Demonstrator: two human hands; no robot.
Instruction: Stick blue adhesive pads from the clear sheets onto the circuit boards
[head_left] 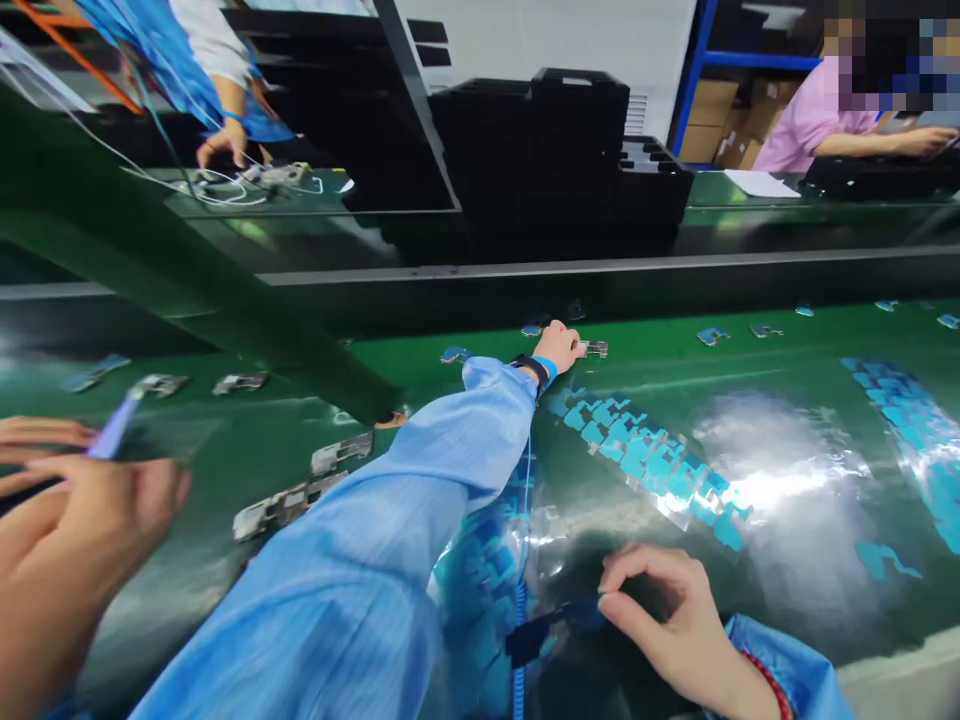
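Note:
My left hand (pixel 559 347), at the end of a long blue sleeve, reaches to the far side of the green work surface. Its curled fingers are closed on one end of a small silvery metal part (pixel 598 349). Blue and black bands circle that wrist. Nearer to me, my right hand (pixel 667 622) pinches the tip of a thin dark strip (pixel 559 622) between thumb and forefinger. The strip passes over a coiled blue cord (pixel 520 600); its exact kind is unclear. Blue film-covered pieces (pixel 652 450) lie in a slanting row between the hands.
At the left edge, another person's hand (pixel 97 530) holds a pale purple tool (pixel 116 425). A green post (pixel 225 290) slants down beside my left arm. Metal parts (pixel 289 500) lie left of my sleeve. Black bins (pixel 577 150) stand behind the ledge, with two more people beyond.

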